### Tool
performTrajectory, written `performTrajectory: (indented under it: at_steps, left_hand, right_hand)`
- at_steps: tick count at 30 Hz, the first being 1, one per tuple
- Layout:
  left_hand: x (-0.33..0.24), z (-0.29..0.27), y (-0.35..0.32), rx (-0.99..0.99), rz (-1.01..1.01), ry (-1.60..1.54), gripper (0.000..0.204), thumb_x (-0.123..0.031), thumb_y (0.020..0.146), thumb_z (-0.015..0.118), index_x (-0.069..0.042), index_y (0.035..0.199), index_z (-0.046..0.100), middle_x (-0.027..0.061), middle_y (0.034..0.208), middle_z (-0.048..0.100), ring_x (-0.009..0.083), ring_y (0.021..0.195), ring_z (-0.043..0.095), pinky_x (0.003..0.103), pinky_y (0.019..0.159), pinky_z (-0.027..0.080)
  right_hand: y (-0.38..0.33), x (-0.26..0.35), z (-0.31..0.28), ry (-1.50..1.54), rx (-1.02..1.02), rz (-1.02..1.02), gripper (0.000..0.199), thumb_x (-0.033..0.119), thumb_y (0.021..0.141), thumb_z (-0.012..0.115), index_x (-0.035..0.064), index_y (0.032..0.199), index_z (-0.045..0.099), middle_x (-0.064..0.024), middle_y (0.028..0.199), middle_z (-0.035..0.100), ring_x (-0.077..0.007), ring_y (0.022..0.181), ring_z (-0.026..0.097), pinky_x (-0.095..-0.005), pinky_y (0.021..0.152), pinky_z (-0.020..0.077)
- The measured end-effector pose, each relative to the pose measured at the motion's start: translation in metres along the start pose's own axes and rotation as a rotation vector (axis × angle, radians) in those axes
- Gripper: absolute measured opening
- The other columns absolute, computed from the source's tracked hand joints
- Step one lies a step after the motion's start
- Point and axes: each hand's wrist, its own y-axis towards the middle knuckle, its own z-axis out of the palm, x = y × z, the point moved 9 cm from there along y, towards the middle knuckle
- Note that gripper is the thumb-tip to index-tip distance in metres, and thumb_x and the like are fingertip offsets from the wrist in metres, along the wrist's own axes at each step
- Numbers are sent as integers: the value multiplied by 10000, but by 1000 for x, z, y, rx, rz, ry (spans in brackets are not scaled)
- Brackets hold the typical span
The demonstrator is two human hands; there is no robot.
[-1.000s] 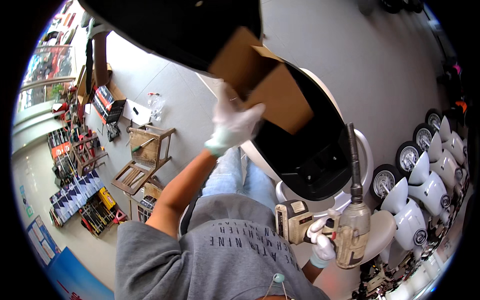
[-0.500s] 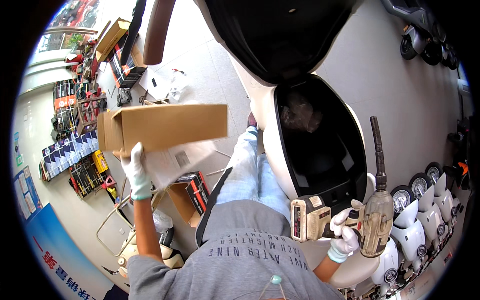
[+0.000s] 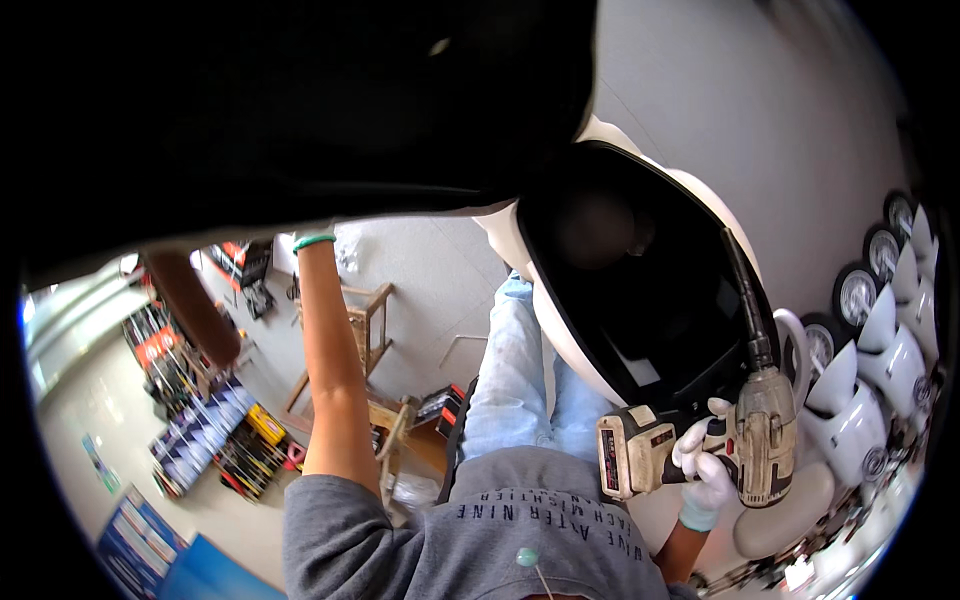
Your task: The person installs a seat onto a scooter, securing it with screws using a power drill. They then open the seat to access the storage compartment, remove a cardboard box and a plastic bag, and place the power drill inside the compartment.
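Note:
In gloved fingers, my right hand (image 3: 704,474) grips the handle of a cordless impact wrench (image 3: 766,440). Its long dark shank points away past the edge of a scooter's black storage compartment (image 3: 640,300). The raised scooter seat (image 3: 300,110), dark on its underside, fills the upper left. My left arm reaches up to that seat's lower edge. Only the cuff and a sliver of the glove on my left hand (image 3: 315,236) show; the seat hides the fingers and anything in them. A blurred clear plastic bag seems to lie inside the compartment.
A wooden stool (image 3: 372,335) stands left of my legs. Beyond it, boxes and tool packs (image 3: 250,455) are spread on the floor. White scooter body panels (image 3: 840,420) and wheels (image 3: 858,292) line the right side.
My left hand has moved farther away, behind the seat, and the cardboard box it held is out of sight. The seat now covers much more of the view. My right hand keeps the impact wrench.

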Motion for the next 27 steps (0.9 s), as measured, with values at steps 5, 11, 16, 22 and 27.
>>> performTrajectory:
  at_steps: [5, 11, 16, 22, 27]
  left_hand:
    - [81, 29, -7, -53, -106, 337, 384, -108, 845, 613, -46, 1210, 512, 88, 1039, 613, 217, 922, 592, 312, 814, 499]
    - [103, -3, -71, 84, -33, 984, 355, -123, 859, 591, -41, 1198, 525, 91, 1046, 615, 213, 916, 598, 308, 815, 499]
    - [116, -20, -140, 377, 51, 1468, 334, -136, 871, 572, -36, 1188, 536, 93, 1051, 617, 209, 912, 604, 305, 816, 498]
    - [152, -30, -126, 586, 115, 1794, 314, -151, 886, 550, -31, 1177, 549, 96, 1057, 619, 205, 906, 611, 301, 818, 498]
    - [179, -23, -103, 705, 133, 1926, 303, -164, 898, 531, -27, 1167, 560, 99, 1062, 621, 201, 902, 616, 298, 819, 497]
  right_hand:
    - [10, -21, 0, 133, -170, 97, 583, 76, 693, 610, -69, 1220, 407, -114, 759, 592, -120, 544, 497, -242, 537, 440]
    - [7, -46, -11, 170, -208, 150, 636, 85, 711, 641, -70, 1260, 360, -132, 776, 580, -122, 499, 482, -264, 534, 450]
    - [4, -54, -10, 259, -242, 185, 633, 61, 737, 665, -86, 1263, 343, -152, 805, 586, -129, 541, 506, -261, 548, 456]
    - [7, -52, -14, 286, -215, 192, 620, 48, 741, 653, -87, 1262, 345, -175, 811, 586, -134, 514, 498, -267, 535, 459]
    - [15, -47, -14, 182, -151, 189, 615, 75, 754, 671, -79, 1261, 359, -164, 811, 593, -122, 515, 499, -249, 528, 450]
